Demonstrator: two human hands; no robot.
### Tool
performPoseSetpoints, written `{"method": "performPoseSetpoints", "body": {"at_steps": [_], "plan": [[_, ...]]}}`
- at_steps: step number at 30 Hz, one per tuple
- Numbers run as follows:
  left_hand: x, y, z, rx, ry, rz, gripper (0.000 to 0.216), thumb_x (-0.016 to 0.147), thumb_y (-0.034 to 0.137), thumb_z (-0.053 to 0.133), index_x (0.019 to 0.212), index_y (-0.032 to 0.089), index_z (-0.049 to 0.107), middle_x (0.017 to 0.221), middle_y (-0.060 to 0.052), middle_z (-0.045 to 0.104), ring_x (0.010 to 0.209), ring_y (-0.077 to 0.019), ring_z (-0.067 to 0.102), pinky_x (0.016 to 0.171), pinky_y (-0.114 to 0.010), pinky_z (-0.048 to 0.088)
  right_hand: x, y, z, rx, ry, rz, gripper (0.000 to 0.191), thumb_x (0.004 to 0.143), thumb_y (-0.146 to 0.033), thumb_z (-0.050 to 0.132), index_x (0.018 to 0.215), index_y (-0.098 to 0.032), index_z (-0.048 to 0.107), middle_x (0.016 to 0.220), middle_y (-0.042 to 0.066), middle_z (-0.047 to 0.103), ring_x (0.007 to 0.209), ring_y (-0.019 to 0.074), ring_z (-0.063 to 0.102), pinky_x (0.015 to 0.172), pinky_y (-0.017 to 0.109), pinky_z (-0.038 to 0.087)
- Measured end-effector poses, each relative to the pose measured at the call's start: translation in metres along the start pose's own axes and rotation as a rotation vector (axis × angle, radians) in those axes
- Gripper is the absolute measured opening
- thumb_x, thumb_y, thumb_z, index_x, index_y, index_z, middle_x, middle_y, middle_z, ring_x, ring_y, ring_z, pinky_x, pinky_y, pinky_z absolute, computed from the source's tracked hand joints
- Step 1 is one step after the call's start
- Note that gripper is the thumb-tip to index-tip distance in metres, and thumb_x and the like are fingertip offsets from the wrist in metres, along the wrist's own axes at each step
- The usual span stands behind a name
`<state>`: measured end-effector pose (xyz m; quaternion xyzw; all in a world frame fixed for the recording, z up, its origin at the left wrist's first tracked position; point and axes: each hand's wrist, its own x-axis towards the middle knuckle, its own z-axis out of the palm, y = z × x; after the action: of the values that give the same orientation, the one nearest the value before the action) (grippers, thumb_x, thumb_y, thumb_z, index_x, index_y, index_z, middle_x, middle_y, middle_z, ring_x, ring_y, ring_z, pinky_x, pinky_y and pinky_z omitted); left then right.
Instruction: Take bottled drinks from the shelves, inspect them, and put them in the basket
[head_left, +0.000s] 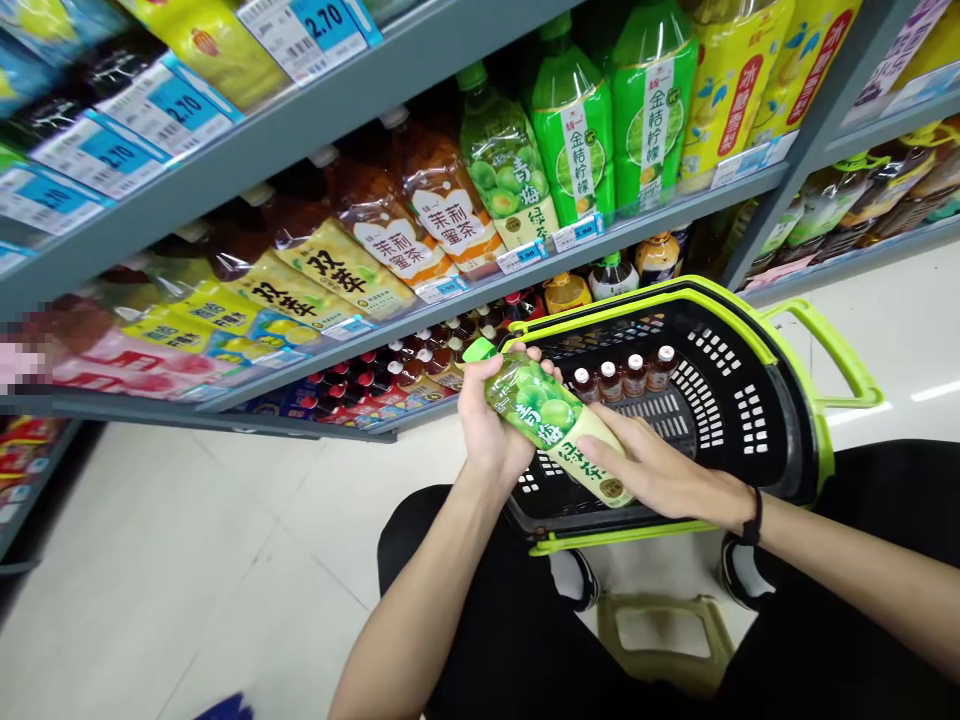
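Note:
A green tea bottle [551, 415] with a green cap and a plum-printed label lies tilted across both my hands, above the basket. My left hand [491, 415] is closed around its neck end, the thumb up by the cap. Toward the base, my right hand [652, 460] grips the label, thumb on top and fingers partly hidden beneath. Below is a black shopping basket [780, 430] with lime-green rim and handles. Several small brown bottles [634, 376] with white caps stand inside it. A matching green tea bottle [510, 165] stands on the shelf ahead.
Shelves of drinks run along the front, with a grey shelf edge [420, 318] and price tags [577, 233]. More bottles [397, 375] fill the lowest level. Between my feet is an olive-coloured stool [664, 665]. Pale floor tiles [247, 540] lie at the left.

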<state>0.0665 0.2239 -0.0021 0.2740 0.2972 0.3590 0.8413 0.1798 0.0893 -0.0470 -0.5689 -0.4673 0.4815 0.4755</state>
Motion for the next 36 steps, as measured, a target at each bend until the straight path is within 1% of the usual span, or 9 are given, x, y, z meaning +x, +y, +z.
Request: {"method": "performPoseSetpoints", "body": {"at_steps": [3,6,8,11,17,22,27,31,36], "plan": [[0.003,0.002,-0.002,-0.046,-0.021,-0.040,0.020,0.078,0.035,0.064,0.091,0.020,0.062,0.083,0.001,0.066,0.071,-0.0114,0.064,0.079,-0.026,0.056,0.007,0.004,-0.002,0.307,-0.036,0.072,0.055,0.097,-0.071,0.046,0.099,-0.020,0.068,0.089,0.005,0.073,0.084,0.0227,0.063,0.079,0.035,0.050],[0.004,0.005,-0.001,-0.134,-0.079,-0.079,0.024,0.077,0.037,0.066,0.092,0.020,0.061,0.080,0.002,0.064,0.069,-0.0096,0.062,0.076,-0.023,0.056,0.011,0.006,-0.001,0.658,-0.135,0.215,0.077,0.094,-0.080,0.030,0.101,-0.015,0.071,0.090,0.009,0.075,0.084,0.0240,0.068,0.083,0.037,0.054],[0.004,0.007,0.000,-0.163,-0.098,-0.072,0.025,0.075,0.038,0.067,0.092,0.020,0.060,0.080,0.001,0.063,0.068,-0.0093,0.061,0.075,-0.023,0.056,0.011,0.006,0.003,0.841,-0.260,0.305,0.086,0.093,-0.081,0.021,0.105,-0.012,0.070,0.087,0.012,0.076,0.076,0.0243,0.071,0.078,0.038,0.058],[0.003,0.009,0.002,-0.101,-0.067,-0.028,0.024,0.076,0.040,0.064,0.089,0.020,0.060,0.080,0.000,0.064,0.067,-0.0106,0.061,0.074,-0.024,0.056,0.008,0.006,0.009,0.992,-0.419,0.388,0.083,0.095,-0.077,0.019,0.110,-0.011,0.067,0.083,0.014,0.076,0.064,0.0243,0.073,0.062,0.038,0.061],[0.004,0.006,0.001,-0.030,-0.059,-0.006,0.027,0.079,0.043,0.068,0.094,0.021,0.063,0.085,0.001,0.066,0.073,-0.0116,0.065,0.082,-0.026,0.059,0.005,-0.001,0.011,0.923,-0.336,0.401,0.057,0.097,-0.065,0.044,0.101,-0.013,0.067,0.075,0.010,0.075,0.053,0.0182,0.070,0.039,0.022,0.052],[0.007,0.004,0.000,-0.004,-0.081,0.028,0.033,0.083,0.046,0.064,0.100,0.018,0.069,0.098,-0.004,0.072,0.094,-0.0164,0.070,0.091,-0.029,0.059,0.004,-0.001,0.013,0.806,-0.172,0.319,0.058,0.089,-0.069,0.058,0.088,-0.012,0.069,0.065,0.008,0.071,0.047,0.0170,0.066,0.032,0.019,0.042],[0.006,0.003,0.000,0.062,-0.060,0.056,0.036,0.082,0.051,0.066,0.098,0.019,0.070,0.100,-0.005,0.074,0.096,-0.0182,0.072,0.093,-0.031,0.059,0.001,0.005,0.013,0.639,-0.067,0.219,0.052,0.090,-0.067,0.062,0.087,-0.015,0.067,0.064,0.002,0.066,0.048,0.0137,0.061,0.040,0.022,0.044],[0.004,0.002,0.001,0.096,-0.056,0.076,0.037,0.083,0.053,0.066,0.096,0.018,0.071,0.100,-0.005,0.074,0.095,-0.0181,0.072,0.093,-0.032,0.058,0.000,0.002,0.012,0.554,-0.007,0.165,0.053,0.087,-0.068,0.066,0.089,-0.015,0.066,0.073,0.001,0.064,0.058,0.0135,0.058,0.052,0.026,0.049],[0.002,0.002,0.001,0.177,-0.062,0.132,0.041,0.086,0.051,0.062,0.105,0.016,0.073,0.109,-0.009,0.076,0.107,-0.0238,0.072,0.098,-0.036,0.057,0.001,0.005,0.013,0.426,0.121,0.092,0.049,0.088,-0.064,0.067,0.092,-0.016,0.065,0.082,0.002,0.063,0.070,0.0149,0.055,0.059,0.026,0.045]]}}
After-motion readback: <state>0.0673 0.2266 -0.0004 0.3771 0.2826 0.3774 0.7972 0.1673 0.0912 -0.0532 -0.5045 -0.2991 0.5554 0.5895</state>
